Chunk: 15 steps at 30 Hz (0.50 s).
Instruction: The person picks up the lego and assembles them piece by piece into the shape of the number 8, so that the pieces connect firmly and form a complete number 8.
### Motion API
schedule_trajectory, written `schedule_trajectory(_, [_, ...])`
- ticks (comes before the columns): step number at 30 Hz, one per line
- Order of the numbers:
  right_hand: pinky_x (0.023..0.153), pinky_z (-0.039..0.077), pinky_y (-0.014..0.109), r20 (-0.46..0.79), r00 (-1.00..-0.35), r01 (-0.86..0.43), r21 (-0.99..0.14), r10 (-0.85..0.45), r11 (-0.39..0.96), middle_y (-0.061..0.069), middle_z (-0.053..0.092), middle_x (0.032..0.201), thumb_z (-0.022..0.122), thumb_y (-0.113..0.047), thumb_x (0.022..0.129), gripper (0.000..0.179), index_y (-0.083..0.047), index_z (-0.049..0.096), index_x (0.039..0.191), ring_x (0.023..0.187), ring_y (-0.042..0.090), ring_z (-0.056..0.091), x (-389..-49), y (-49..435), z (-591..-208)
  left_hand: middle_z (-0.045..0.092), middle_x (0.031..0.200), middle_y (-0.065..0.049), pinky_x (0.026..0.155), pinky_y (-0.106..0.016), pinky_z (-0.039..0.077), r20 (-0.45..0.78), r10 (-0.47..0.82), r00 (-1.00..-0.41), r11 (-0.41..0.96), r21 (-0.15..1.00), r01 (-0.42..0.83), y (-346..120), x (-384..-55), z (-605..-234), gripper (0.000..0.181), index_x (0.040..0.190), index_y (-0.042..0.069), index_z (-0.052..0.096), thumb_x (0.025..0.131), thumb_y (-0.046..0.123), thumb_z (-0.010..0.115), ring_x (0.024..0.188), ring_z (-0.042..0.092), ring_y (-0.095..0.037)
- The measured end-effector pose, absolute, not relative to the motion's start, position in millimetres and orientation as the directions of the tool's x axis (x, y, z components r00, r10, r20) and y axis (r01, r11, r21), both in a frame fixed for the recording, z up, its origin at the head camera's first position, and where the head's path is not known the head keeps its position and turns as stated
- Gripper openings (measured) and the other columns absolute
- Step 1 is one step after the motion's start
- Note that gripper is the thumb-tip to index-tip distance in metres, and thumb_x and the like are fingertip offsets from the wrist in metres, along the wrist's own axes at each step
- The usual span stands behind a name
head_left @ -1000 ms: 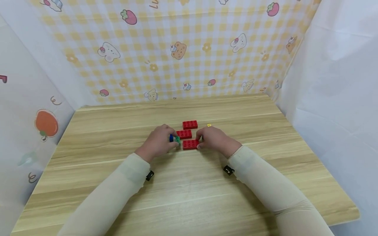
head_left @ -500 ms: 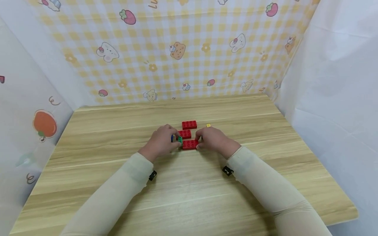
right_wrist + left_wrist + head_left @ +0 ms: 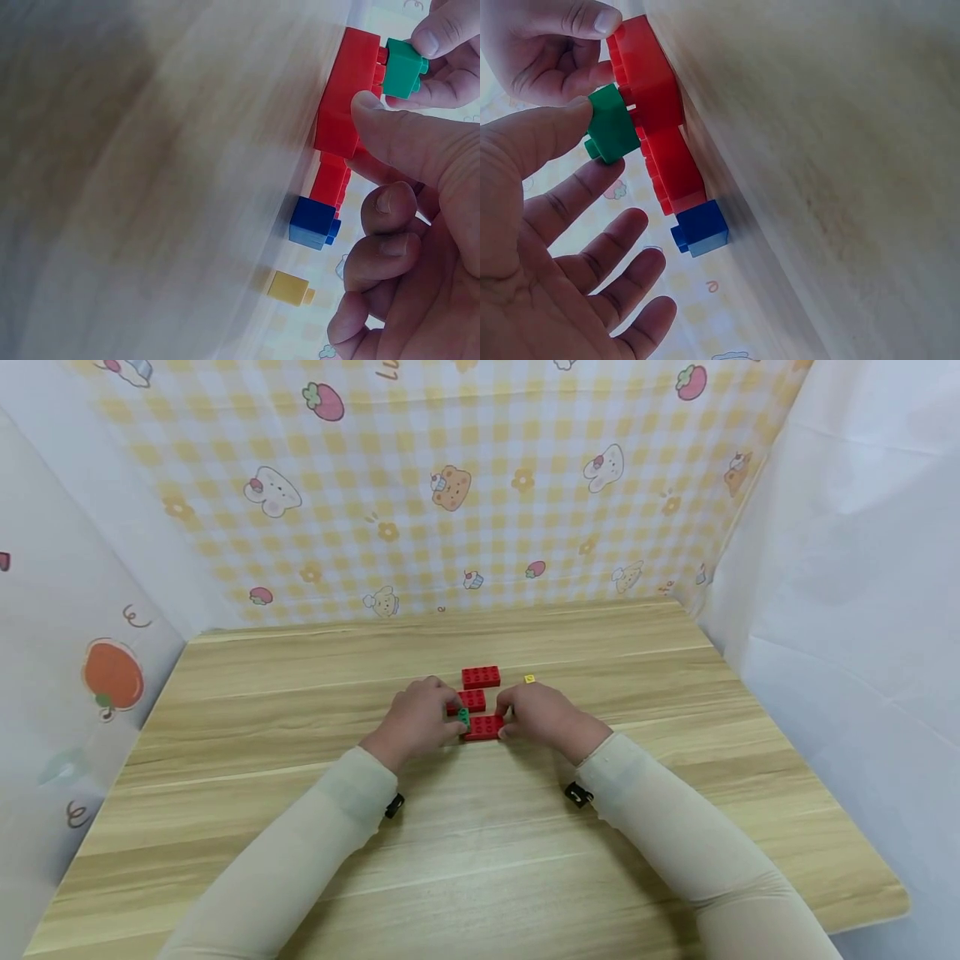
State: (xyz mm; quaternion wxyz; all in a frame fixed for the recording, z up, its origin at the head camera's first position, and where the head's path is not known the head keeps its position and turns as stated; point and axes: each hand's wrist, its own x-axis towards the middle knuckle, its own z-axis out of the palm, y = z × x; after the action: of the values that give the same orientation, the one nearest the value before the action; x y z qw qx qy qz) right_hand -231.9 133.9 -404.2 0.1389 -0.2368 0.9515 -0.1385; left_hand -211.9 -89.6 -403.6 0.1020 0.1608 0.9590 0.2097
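A small green building block (image 3: pixel 463 719) is pinched between the thumb and a finger of my left hand (image 3: pixel 420 714). It stands at the studs on the left end of the front red building block (image 3: pixel 483 727). Some red studs show below the green block (image 3: pixel 403 69) in the right wrist view, so it is not pressed fully down. My right hand (image 3: pixel 543 714) grips the right end of that red block, thumb on its near side, other fingers curled in. The left hand's remaining fingers (image 3: pixel 626 289) are spread.
Two more red blocks lie behind: a middle one (image 3: pixel 471 701) and a far one (image 3: pixel 481 677). A blue block (image 3: pixel 703 228) shows in the left wrist view, another or the same blue block (image 3: pixel 311 221) in the right. A small yellow block (image 3: pixel 289 289) sits beyond the right hand.
My left hand has moved right with the green block, from beside the front red block to over its left end. The right hand stays on the red block.
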Motion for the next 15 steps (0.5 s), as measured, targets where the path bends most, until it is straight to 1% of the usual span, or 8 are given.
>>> schedule_trajectory(8, [0.073,0.053,0.034,-0.189,-0.847,-0.418,-0.338,-0.496,0.843,-0.002,0.071,0.087,0.085,-0.024,0.092,0.018,-0.016,0.075,0.104,0.079,0.016,0.061,-231.3,135.0,-404.2,0.056,0.142,-0.01,0.114,-0.056,0.04,-0.135,0.357,-0.924,0.867,0.415,0.274,-85.3,-212.4,-402.7,0.033,0.123,0.014,0.074,0.097,0.036,0.076,0.133,0.048,-0.036])
schedule_trajectory(15, [0.074,0.053,0.034,-0.186,-0.85,-0.417,-0.333,-0.492,0.846,-0.002,0.071,0.088,0.084,-0.025,0.092,0.019,-0.016,0.075,0.105,0.08,0.016,0.062,-230.9,135.0,-404.0,0.056,0.142,-0.009,0.114,-0.055,0.039,-0.135,0.345,-0.929,0.865,0.429,0.259,-84.2,-211.1,-402.0,0.03,0.119,0.015,0.075,0.096,0.035,0.078,0.133,0.048,-0.036])
